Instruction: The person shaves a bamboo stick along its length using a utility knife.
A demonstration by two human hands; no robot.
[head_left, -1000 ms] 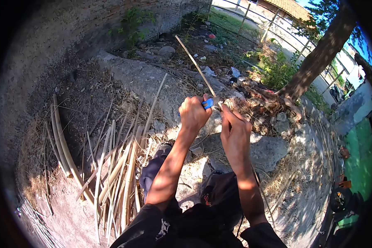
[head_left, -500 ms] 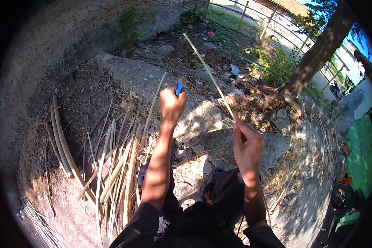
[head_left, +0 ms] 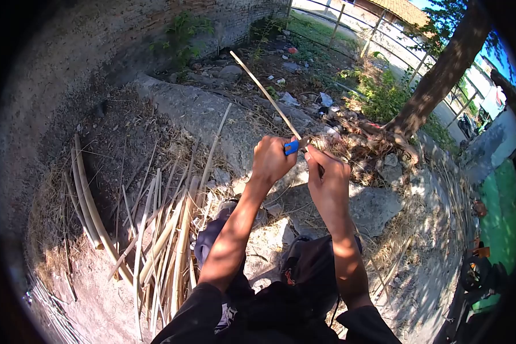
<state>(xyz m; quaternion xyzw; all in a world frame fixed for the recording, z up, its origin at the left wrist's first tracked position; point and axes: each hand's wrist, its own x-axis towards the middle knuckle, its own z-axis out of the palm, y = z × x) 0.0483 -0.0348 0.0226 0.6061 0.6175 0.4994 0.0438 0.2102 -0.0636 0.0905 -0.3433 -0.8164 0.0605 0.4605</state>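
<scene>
Ground (head_left: 92,298): sunlit, dusty; carries the loose stock on its left side.
Wall (head_left: 103,51): along the ground's far-left edge.
Concrete ledge (head_left: 183,106): slants across ahead of the person; its near edge is beyond the loose stock.
Tree (head_left: 441,86): past the ledge, far right, roots and dry litter at its foot.
Strip pile (head_left: 182,241): left of the person's legs, long pale pieces roughly side by side, most running away from the body. One top end leans up over the ledge.
Curved lengths (head_left: 92,200): ground's left side, apart from most of the pile.
Held strip (head_left: 266,93): in the air between person and ledge. Long axis runs from the right fingertips away and to the left, far end free. Can't tell if it continues behind the right hand.
Right hand (head_left: 330,175): thumb and fingers pinched on the strip's near part; the nearer hand to that end.
Left hand (head_left: 273,160): fist wrapped on a blue-handled knife (head_left: 291,147), just on the near-left side of the strip.
Blade (head_left: 304,141): tiny, points right, crosses the strip line just ahead of the right fingertips. Actual contact: can't tell.
</scene>
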